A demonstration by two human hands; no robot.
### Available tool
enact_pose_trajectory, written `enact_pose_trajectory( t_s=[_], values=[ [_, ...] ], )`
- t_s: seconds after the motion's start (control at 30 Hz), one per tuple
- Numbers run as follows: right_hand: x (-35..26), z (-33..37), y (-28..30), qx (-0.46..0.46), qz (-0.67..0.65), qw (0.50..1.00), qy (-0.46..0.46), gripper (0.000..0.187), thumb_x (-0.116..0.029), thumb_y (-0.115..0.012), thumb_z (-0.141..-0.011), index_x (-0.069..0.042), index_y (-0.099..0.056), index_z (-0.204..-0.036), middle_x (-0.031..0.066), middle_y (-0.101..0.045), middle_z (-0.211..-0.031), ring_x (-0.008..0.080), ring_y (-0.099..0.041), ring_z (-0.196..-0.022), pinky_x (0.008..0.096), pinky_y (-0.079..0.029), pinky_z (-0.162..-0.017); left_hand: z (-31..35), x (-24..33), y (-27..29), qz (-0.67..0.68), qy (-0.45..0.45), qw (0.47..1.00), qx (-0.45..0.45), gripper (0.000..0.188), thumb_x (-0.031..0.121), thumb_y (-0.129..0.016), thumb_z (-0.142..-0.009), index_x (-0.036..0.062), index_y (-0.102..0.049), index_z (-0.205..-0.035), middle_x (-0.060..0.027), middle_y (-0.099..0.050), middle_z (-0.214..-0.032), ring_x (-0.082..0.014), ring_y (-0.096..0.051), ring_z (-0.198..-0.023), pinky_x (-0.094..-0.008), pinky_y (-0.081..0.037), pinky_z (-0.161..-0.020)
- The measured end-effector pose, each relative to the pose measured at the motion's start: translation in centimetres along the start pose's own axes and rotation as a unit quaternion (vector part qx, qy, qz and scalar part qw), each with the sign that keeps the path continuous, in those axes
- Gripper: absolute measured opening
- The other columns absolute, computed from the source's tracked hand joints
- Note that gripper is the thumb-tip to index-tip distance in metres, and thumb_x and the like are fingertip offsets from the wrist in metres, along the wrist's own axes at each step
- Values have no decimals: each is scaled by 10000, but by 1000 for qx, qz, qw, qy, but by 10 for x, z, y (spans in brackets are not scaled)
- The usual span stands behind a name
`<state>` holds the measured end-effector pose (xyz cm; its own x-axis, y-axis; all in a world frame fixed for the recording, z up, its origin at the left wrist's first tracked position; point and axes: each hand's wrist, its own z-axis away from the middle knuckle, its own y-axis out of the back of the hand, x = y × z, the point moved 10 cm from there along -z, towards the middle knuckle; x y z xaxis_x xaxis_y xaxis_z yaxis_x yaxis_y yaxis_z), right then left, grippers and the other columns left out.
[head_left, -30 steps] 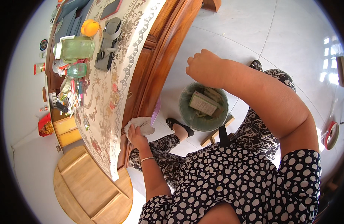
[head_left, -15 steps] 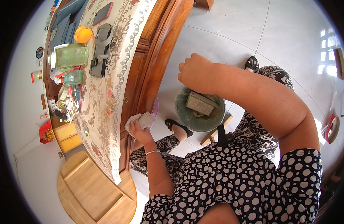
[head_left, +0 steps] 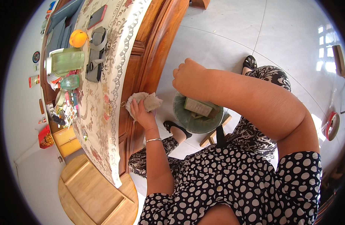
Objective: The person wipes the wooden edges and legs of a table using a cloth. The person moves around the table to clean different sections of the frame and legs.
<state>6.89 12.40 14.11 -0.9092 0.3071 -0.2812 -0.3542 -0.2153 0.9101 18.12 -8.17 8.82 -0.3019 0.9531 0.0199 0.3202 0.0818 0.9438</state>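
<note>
My left hand (head_left: 141,112), with a bangle on its wrist, presses a crumpled off-white cloth (head_left: 153,101) against the brown wooden front (head_left: 137,80) of the table. The fingers are bent over the cloth, just beside a small ring pull (head_left: 123,104). My right hand (head_left: 187,77) hangs closed in a fist in the air, near the far rim of a green bin (head_left: 191,125). Nothing shows sticking out of that fist, though its palm side is hidden. Inside the bin lies a green and white carton (head_left: 198,107).
A flowered tablecloth (head_left: 99,123) covers the table, bearing a phone (head_left: 97,17), an orange fruit (head_left: 78,38), a grey strapped pouch (head_left: 94,56) and a green pitcher (head_left: 69,61). A round wooden board (head_left: 97,191) stands at lower left. Behind the bin is a wooden stool (head_left: 210,139).
My left hand has slid the cloth up along the wooden front, farther from me. My right fist has shifted slightly left and down in the picture, still closed.
</note>
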Motion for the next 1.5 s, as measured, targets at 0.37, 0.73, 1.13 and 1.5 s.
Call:
enact_pose_trajectory(
  t_s=[0.37,0.73,1.13,1.5],
  values=[
    [0,-1,7,25,-8,1000,-4,208,-220,-666,-788,-99,-697,-955,70,-632,-989,222,-619,-923,343,-437,-745,-67,72,-22,25,-127,991,26,431,-99,-669,-675,-1,-601,-1089,-239,-502,-1353,-434,-447,-1239,-495,-359,-1065],
    [10,-5,10,15,-49,999,-13,234,-224,-694,-774,-97,-698,-971,96,-641,-1032,257,-637,-948,365,-469,-776,-111,100,-50,-6,-140,990,-33,382,-29,-676,-734,63,-639,-1103,-184,-395,-1474,-373,-352,-1347,-472,-321,-1089],
    [24,-3,-1,26,1,998,-50,227,-162,-719,-790,-81,-662,-994,78,-620,-974,254,-624,-929,364,-479,-786,2,-2,-6,-59,-6,991,-123,431,-67,-685,-708,64,-628,-1114,-146,-358,-1508,-340,-337,-1374,-454,-337,-1080],
    [26,-2,-5,38,36,997,-49,244,-186,-724,-803,-76,-650,-1008,80,-615,-988,252,-620,-946,362,-473,-803,114,-127,35,-135,81,985,-72,332,-115,-633,-671,3,-667,-980,-185,-490,-1397,-380,-431,-1292,-429,-371,-1075]
  ],
)
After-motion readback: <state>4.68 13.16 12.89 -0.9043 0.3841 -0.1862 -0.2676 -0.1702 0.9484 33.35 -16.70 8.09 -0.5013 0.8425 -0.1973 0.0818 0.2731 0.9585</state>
